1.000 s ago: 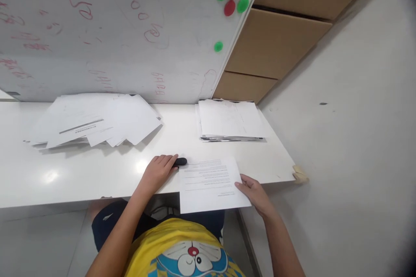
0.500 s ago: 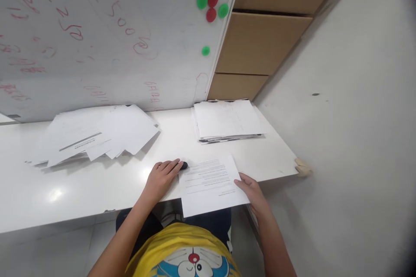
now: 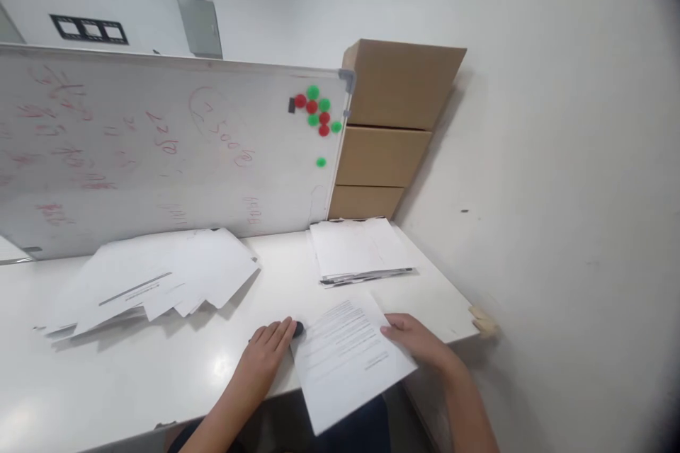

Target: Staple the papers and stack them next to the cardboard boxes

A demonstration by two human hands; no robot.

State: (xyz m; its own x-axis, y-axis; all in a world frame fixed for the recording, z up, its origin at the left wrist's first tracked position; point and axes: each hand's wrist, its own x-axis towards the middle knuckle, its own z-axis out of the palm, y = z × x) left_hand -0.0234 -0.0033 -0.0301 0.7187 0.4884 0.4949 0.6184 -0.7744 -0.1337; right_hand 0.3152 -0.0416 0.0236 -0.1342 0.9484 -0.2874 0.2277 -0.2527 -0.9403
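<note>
A printed sheet of paper [image 3: 345,357] lies tilted at the near edge of the white table [image 3: 132,361], hanging partly over it. My right hand [image 3: 411,340] pinches the sheet's right edge, fingers closed on it. My left hand [image 3: 268,354] rests on the table just left of the sheet, fingers together and lying over a small black object [image 3: 298,329], whose end shows past my fingertips.
A fanned pile of white papers [image 3: 154,279] lies at the left back, a neater stack [image 3: 358,251] at the right back. A whiteboard [image 3: 159,148] with red writing and red and green magnets [image 3: 316,113] stands behind, beside stacked cardboard boxes [image 3: 387,131]. A white wall is on the right.
The view has tipped upward, showing the whiteboard's top and the wall. The sheet has turned and its near end has swung left under my right hand. My left hand stays on the black object.
</note>
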